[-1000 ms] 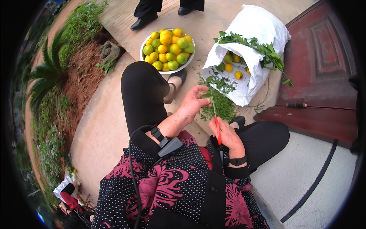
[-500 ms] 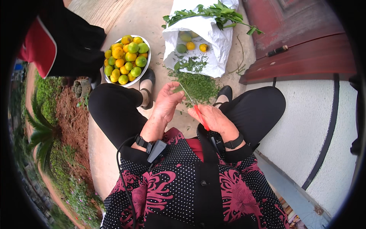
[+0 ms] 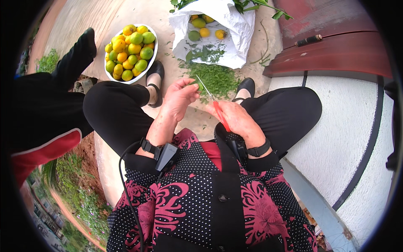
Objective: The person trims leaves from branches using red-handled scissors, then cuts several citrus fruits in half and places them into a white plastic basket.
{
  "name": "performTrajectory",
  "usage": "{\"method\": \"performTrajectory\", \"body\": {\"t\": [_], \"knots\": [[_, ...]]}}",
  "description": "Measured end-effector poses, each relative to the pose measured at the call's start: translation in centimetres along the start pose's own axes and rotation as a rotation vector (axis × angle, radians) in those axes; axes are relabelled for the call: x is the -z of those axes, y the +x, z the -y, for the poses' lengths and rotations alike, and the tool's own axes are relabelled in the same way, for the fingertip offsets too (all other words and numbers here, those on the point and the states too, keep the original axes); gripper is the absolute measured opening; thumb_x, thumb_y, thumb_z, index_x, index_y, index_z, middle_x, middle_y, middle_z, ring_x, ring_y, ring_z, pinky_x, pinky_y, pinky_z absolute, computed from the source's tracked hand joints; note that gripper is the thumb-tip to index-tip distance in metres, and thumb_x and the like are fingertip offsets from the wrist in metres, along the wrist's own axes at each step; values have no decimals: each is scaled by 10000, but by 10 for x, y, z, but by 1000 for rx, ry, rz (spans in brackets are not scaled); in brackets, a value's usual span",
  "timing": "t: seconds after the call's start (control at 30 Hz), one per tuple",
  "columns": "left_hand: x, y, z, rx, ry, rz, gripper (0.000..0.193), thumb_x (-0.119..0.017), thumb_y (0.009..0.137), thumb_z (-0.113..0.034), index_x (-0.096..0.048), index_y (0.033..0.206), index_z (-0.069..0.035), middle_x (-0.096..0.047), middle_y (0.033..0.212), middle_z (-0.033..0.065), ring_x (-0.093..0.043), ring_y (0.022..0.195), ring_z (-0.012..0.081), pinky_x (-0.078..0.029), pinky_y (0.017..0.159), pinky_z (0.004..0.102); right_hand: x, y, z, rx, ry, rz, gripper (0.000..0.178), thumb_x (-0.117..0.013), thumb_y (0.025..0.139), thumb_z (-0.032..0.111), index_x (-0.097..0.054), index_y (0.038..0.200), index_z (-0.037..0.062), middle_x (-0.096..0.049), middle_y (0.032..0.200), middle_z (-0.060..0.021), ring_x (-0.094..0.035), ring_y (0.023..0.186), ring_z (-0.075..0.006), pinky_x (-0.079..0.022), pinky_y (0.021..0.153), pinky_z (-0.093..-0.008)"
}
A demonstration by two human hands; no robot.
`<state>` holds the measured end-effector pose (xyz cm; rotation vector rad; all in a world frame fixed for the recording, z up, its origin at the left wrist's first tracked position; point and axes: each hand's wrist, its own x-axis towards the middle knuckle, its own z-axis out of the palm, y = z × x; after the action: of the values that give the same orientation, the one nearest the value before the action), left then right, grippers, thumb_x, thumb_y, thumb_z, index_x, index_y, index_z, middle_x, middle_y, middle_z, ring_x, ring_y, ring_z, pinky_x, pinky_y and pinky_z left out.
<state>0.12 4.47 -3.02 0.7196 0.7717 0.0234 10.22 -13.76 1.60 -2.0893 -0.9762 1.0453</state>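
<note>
In front of my lap, my left hand (image 3: 180,98) pinches a small green leaf (image 3: 199,86) between thumb and fingertips. My right hand (image 3: 238,119) is wrapped round the red handles of a pair of scissors (image 3: 220,114). Their thin metal blades point up and left, right beside the leaf, and appear almost closed. Below both hands, on the concrete between my feet, lies a heap of finely cut green leaves (image 3: 216,79). It reaches the mouth of a white sack (image 3: 240,44), where a few citrus fruits (image 3: 204,32) and larger leaf pieces lie.
At the left stands a white bowl (image 3: 155,47) piled with green and orange citrus fruits (image 3: 133,49). Leafy twigs (image 3: 252,6) lie across the sack. Another person in dark and red clothing (image 3: 48,146) is close on my left. A red-brown door (image 3: 331,54) and white wall (image 3: 336,109) bound the right.
My view has shifted, so the bowl and sack sit higher. The person at the left has changed position, a dark-clad limb now stretching past the bowl. My hands keep hold of leaf and scissors.
</note>
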Motion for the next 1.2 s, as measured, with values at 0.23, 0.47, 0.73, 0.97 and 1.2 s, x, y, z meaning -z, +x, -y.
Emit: {"method": "performTrajectory", "body": {"t": [0.23, 0.47, 0.73, 0.97, 1.2], "knots": [[-4, -3, 2, -145, -152, -76, 147, -673, 907, -55, -605, 1037, -45, -667, 876, 50, -619, 710, 117, -501, 685, 236, -2, 4, 2, -141, 162, -68, 484, -576, 966, 447, -586, 859, -25, -618, 766, -248, -623, 750, -429, -459, 665, -462], [-6, -8, 1, -261, -273, -75, 107, -660, 930, -68, -596, 1014, -86, -685, 914, 49, -638, 754, 107, -542, 744, 236, -15, 8, 4, 6, 171, 20, 513, -584, 946, 495, -530, 964, -15, -613, 901, -265, -616, 898, -439, -462, 735, -471], [-12, -10, 9, -334, -363, -77, 185, -667, 924, -62, -563, 1077, -57, -668, 923, 51, -623, 768, 127, -517, 737, 246, -19, 11, 14, 6, -49, 19, 593, -585, 904, 575, -538, 1008, -7, -627, 952, -266, -618, 947, -450, -478, 783, -493], [-15, -12, 18, -296, -349, -65, 183, -676, 917, -71, -567, 1062, -89, -660, 908, 31, -602, 738, 110, -496, 704, 232, -19, 15, 15, -29, -57, 1, 496, -563, 956, 486, -527, 952, -9, -641, 876, -266, -623, 863, -467, -465, 713, -525], [-10, -17, 11, -187, -219, -78, 95, -674, 931, -134, -620, 1006, -110, -693, 888, 24, -629, 750, 91, -497, 707, 227, -20, 16, 15, -40, -20, 4, 434, -552, 979, 420, -525, 907, -7, -637, 832, -266, -619, 831, -470, -461, 682, -519]]}}
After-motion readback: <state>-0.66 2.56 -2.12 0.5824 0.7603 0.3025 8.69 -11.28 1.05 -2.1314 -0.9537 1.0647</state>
